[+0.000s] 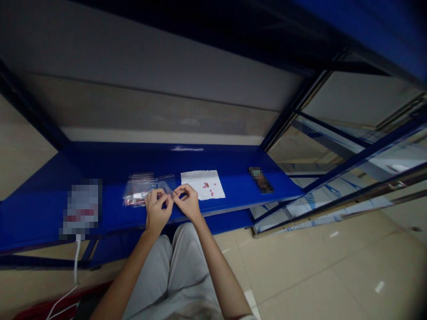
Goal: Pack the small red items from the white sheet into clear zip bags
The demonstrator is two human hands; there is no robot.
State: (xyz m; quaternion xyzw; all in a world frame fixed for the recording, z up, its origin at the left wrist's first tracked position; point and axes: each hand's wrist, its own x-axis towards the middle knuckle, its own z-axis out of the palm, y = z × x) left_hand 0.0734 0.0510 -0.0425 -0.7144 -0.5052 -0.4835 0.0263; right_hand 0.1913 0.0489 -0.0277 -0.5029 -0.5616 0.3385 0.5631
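My left hand (158, 209) is closed, thumb and fingertips pinched at the near edge of a clear plastic bag (166, 181). Close beside it, my right hand (187, 202) pinches the same bag's near right corner, the two sets of fingertips almost meeting. Fingers partly cover that edge, and whether anything small is between them is too small to tell. Just left of the bag lie more clear zip bags (138, 189) with shiny, reddish contents. Beyond my right hand is a white paper sheet (191, 178) bearing several small pink pieces (211, 192) and a brownish one (207, 185).
Everything rests on a blue shelf (116, 160) with upright blue posts. A blurred-out device (82, 206) with a white cable (76, 262) lies at the left; a dark phone-like object (261, 180) is at the right. A metal frame (333, 195) stands further right.
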